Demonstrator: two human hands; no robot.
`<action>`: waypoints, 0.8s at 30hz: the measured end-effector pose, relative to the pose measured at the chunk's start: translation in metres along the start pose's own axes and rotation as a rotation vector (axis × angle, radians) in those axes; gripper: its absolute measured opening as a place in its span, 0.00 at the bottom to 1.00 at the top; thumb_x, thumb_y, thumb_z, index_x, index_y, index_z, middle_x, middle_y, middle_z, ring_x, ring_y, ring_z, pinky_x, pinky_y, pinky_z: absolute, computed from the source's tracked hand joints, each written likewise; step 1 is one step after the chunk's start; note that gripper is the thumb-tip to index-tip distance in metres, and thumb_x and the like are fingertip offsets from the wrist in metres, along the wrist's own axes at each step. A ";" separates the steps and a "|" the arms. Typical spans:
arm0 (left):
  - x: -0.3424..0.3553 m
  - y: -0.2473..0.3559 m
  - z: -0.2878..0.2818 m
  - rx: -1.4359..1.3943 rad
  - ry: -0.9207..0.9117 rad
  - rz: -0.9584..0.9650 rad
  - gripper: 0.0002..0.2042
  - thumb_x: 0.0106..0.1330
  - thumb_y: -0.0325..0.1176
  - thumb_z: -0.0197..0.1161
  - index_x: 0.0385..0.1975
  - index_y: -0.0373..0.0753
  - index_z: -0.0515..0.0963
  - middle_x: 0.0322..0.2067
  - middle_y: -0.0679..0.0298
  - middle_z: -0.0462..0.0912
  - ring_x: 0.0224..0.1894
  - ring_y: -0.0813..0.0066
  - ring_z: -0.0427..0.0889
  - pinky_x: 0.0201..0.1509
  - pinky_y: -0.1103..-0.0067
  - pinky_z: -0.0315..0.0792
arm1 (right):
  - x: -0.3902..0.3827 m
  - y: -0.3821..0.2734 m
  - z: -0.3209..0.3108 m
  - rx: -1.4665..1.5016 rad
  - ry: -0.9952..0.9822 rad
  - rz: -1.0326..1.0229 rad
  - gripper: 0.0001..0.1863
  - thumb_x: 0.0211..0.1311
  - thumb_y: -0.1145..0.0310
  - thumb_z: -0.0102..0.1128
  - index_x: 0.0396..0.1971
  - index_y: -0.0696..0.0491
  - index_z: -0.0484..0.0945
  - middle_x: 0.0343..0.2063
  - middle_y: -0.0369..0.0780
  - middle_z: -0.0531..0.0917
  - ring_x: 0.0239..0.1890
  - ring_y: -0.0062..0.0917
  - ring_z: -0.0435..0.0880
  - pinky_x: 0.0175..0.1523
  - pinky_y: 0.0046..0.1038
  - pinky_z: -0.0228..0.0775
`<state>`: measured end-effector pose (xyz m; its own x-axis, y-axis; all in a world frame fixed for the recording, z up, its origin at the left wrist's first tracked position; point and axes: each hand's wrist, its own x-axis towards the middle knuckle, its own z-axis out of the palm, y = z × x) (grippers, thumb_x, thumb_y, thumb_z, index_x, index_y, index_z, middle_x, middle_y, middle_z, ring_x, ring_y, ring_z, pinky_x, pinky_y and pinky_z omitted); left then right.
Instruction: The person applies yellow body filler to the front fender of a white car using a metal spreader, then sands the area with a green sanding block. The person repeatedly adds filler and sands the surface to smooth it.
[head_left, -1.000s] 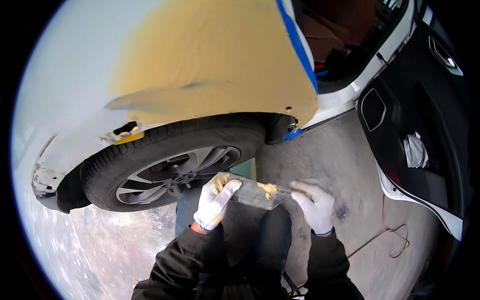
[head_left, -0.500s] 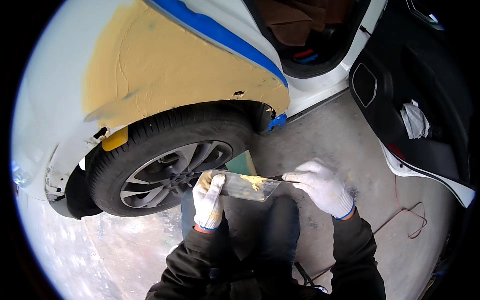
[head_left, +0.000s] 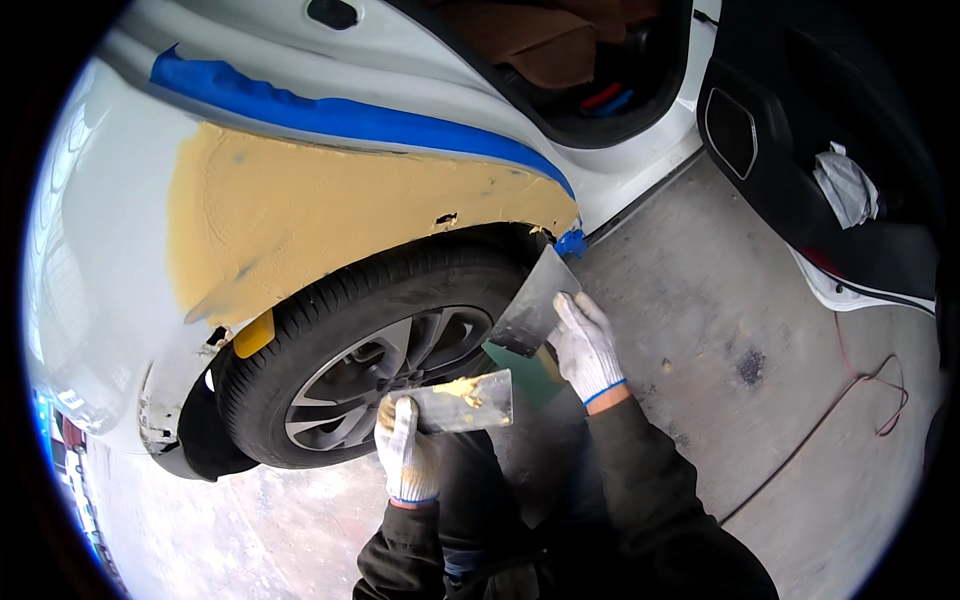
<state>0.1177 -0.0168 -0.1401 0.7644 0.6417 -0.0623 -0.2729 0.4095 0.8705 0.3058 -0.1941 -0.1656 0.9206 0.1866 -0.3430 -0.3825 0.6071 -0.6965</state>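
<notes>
My left hand (head_left: 407, 460), in a white knit glove, grips a flat metal filler spreader (head_left: 445, 414) at its left end. A lump of yellow body filler (head_left: 464, 389) lies on the upper side of that plate. In my right hand (head_left: 585, 350), also gloved, is a second metal filler spreader (head_left: 535, 305), tilted with its tip up by the rear end of the wheel arch. Whether the tip touches the panel I cannot tell. Above the arch, the white car's rear fender carries a broad coat of tan filler (head_left: 330, 215), with a small ragged hole near its lower edge.
Below the arch sits the wheel (head_left: 258, 397). Blue masking tape (head_left: 340, 112) runs along the panel's top edge. A green sheet (head_left: 528, 378) is behind my hands. At right hangs the open door (head_left: 790, 190), above a reddish cable (head_left: 800, 447) on the concrete.
My right hand has moved up and left, bringing its spreader from beside the left plate to the wheel arch. My view has shifted, showing more of the blue tape.
</notes>
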 end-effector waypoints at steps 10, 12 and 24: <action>-0.011 0.019 -0.012 0.033 0.003 -0.056 0.09 0.71 0.34 0.58 0.41 0.35 0.75 0.37 0.64 0.80 0.38 0.78 0.79 0.44 0.81 0.74 | 0.027 0.010 0.014 0.228 -0.079 0.059 0.22 0.67 0.71 0.63 0.59 0.53 0.70 0.46 0.33 0.79 0.49 0.23 0.78 0.54 0.30 0.71; -0.012 0.019 -0.011 0.036 -0.013 -0.054 0.09 0.71 0.34 0.59 0.41 0.35 0.75 0.37 0.64 0.80 0.38 0.78 0.79 0.44 0.81 0.75 | 0.034 0.013 0.014 0.226 -0.122 0.066 0.18 0.68 0.71 0.62 0.56 0.53 0.73 0.45 0.32 0.79 0.47 0.21 0.79 0.52 0.27 0.72; -0.012 0.022 -0.006 0.143 -0.036 -0.028 0.10 0.71 0.35 0.59 0.41 0.35 0.75 0.37 0.63 0.81 0.37 0.76 0.79 0.44 0.80 0.75 | 0.041 0.009 0.026 0.189 -0.265 0.047 0.06 0.70 0.69 0.59 0.44 0.50 0.77 0.32 0.26 0.73 0.29 0.09 0.69 0.35 0.18 0.65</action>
<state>0.0984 -0.0112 -0.1230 0.7917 0.6066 -0.0721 -0.1674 0.3290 0.9294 0.3420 -0.1605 -0.1696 0.9001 0.3973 -0.1785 -0.4265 0.7209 -0.5463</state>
